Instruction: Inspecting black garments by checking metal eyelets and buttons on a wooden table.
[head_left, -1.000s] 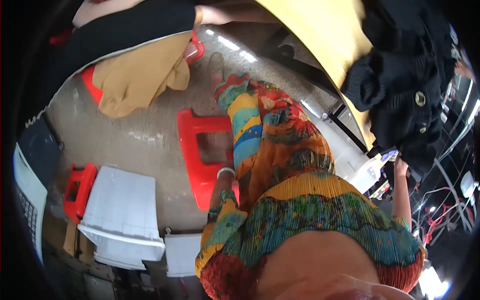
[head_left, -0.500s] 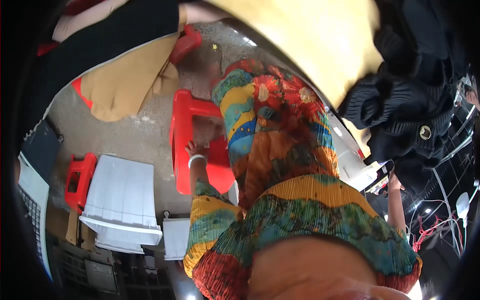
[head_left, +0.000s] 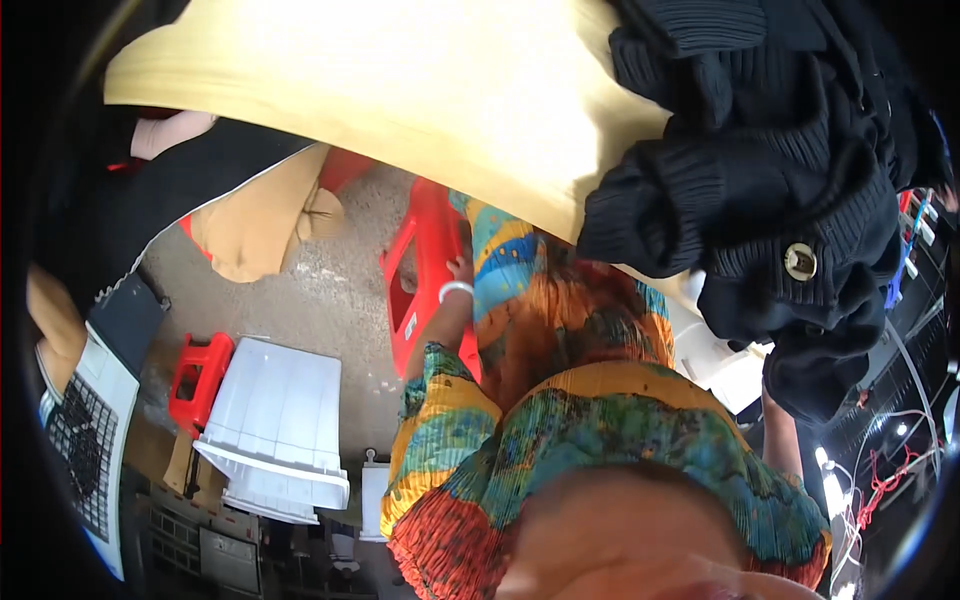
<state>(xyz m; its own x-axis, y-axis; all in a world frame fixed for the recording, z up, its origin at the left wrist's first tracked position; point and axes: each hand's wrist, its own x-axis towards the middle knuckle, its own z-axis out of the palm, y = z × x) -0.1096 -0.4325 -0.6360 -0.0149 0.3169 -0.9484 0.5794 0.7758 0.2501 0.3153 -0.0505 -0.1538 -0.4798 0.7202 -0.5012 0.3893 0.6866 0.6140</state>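
My left hand (head_left: 459, 270), with a white bangle on the wrist, is at the edge of a red plastic stool (head_left: 437, 235) beside my lap. Its fingers look curled against the stool. On the right, my forearm (head_left: 782, 440) reaches up behind a heap of black ribbed knit garments (head_left: 735, 205), which hides my right hand. One large round button shows on the heap. The garments lie at the right end of a pale yellow tabletop (head_left: 400, 75), washed out by glare. My colourful patterned dress (head_left: 560, 315) covers my lap under the table edge.
White plastic bins (head_left: 275, 415) and a small red stool (head_left: 200, 380) stand at left. Another person in black clothing (head_left: 220, 175) sits beyond, with a tan cloth (head_left: 255, 225) hanging near them. Loose cables (head_left: 880, 480) hang at right.
The view has shifted, so the tabletop and black garments fill more of it. My left hand has moved rightward relative to the red stool, which now looks turned. My right fingers have gone out of sight.
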